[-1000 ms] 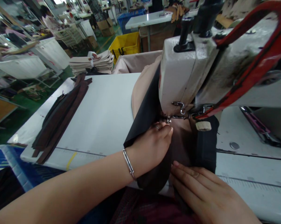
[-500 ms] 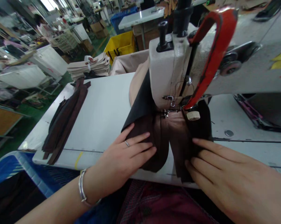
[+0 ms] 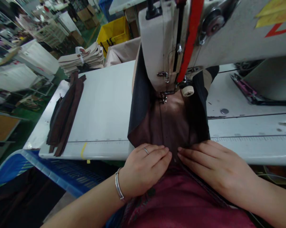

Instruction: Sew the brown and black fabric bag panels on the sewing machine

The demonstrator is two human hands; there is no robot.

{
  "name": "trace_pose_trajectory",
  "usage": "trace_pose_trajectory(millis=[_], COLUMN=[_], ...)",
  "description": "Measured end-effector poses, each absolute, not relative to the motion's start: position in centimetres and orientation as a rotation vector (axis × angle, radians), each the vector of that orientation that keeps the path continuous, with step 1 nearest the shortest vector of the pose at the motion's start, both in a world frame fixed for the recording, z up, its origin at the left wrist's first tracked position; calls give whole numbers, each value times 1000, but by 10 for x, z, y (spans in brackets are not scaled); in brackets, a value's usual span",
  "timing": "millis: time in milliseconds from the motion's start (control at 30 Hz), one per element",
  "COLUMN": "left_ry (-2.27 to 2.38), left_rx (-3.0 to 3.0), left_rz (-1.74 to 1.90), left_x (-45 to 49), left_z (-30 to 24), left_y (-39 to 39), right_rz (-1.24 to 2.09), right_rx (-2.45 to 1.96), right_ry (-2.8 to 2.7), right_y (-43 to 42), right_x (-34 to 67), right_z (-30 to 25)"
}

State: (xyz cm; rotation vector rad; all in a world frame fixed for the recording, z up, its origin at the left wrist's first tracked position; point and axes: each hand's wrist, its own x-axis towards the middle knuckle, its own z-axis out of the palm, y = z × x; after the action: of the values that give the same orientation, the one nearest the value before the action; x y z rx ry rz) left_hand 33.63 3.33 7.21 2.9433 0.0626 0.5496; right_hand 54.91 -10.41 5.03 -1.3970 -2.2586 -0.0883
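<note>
In the head view, the fingers of my left hand [image 3: 149,166] and right hand [image 3: 214,166] lie close together on the near edge of a dark brown, charcoal-sided cloth piece [image 3: 150,126]; my thumbs are hidden, so I can't tell if I'm pinching. It sits under the small metal presser foot [image 3: 165,100] of the white sewing machine [image 3: 154,57]. A straight line runs back from the foot, probably finished seam; what's left I can't tell. The cloth looks smooth, its sides curled up.
</note>
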Motion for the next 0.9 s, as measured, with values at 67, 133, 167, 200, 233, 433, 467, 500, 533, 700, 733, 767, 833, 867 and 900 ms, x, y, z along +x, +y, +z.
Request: trace_pose_trajectory(millis=[67, 133, 167, 200, 233, 433, 467, 500, 533, 700, 733, 767, 833, 867, 900], left_ry=[106, 117, 118, 119, 119, 158, 172, 182, 181, 114, 115, 121, 130, 134, 136], left_rx=[2906, 2913, 2926, 2940, 2951, 2884, 2858, 2842, 2838, 2920, 2932, 2943, 2954, 2958, 2963], left_rz=[580, 545, 514, 488, 467, 560, 606, 642, 661, 598, 593, 595, 600, 599, 596], left_x=[335, 335, 336, 337, 338, 333, 332, 331, 331, 338, 339, 340, 341, 341, 341], left_z=[68, 66, 66, 65, 65, 56, 54, 53, 52, 52, 52, 52, 53, 54, 54], left_y=[30, 26, 25, 23, 22, 19, 18, 18, 17, 13, 12, 12, 12, 12, 12], right_rz=[-87, -78, -75, -73, -72, -72, -68, -64, -59, -39, -38, -39, -45, -48, -47], right_rx=[-1381, -1378, -1377, -1374, -1368, -1321, -1314, -1307, -1302, -1293, -1292, -1289, -1285, -1287, -1287], right_ry=[-2234, -2219, -2211, -2206, -2203, -2198, -2194, -2190, -2188, -2186, -2181, -2174, -2162, -2156, -2153], right_y=[-106, -108, -108, -109, -109, -108, -108, -108, -109, -109, -109, -109, -109, -109, -109], right_x=[548, 547, 547, 547, 548, 548, 548, 548, 547, 547, 547, 547, 547, 546, 546], right_z=[48, 46, 45, 45, 44, 41, 40, 39, 39, 38, 38, 38, 38, 38, 37])
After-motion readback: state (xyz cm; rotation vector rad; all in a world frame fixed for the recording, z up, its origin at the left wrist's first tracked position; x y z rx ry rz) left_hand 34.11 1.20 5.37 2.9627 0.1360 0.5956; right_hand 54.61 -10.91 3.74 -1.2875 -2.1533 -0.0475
